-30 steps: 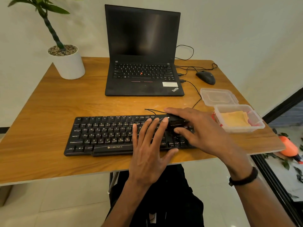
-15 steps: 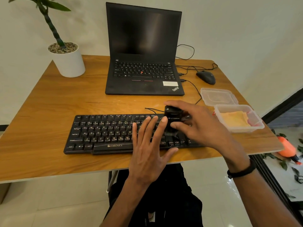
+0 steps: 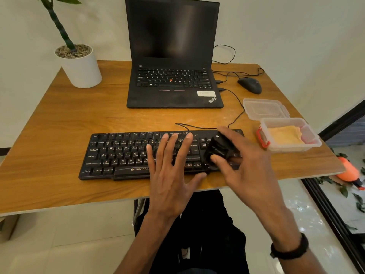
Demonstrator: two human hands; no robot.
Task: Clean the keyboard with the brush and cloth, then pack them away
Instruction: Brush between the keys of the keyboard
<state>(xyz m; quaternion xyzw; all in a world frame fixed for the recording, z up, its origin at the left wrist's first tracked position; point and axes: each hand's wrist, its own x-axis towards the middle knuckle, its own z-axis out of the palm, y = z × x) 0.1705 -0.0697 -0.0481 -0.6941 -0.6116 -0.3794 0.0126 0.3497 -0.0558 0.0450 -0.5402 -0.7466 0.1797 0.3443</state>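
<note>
A black Zebronics keyboard [image 3: 122, 155] lies near the front edge of the wooden desk [image 3: 59, 135]. My left hand [image 3: 169, 171] rests flat on its middle keys with fingers straight and spread. My right hand [image 3: 246, 161] grips a black brush [image 3: 218, 149] and holds it down on the keyboard's right end; the bristles are hidden against the dark keys. A yellow cloth [image 3: 284, 134] lies folded inside a clear plastic box [image 3: 314, 141] to the right of the keyboard.
The box's clear lid [image 3: 263, 108] lies just behind it. A black laptop [image 3: 173, 80] stands open at the back centre, a black mouse [image 3: 249, 85] and cables to its right, and a white plant pot [image 3: 81, 66] at the back left.
My right hand has swept the brush from the keyboard's upper middle rightward toward its right end. My left hand has stayed flat on the keys.
</note>
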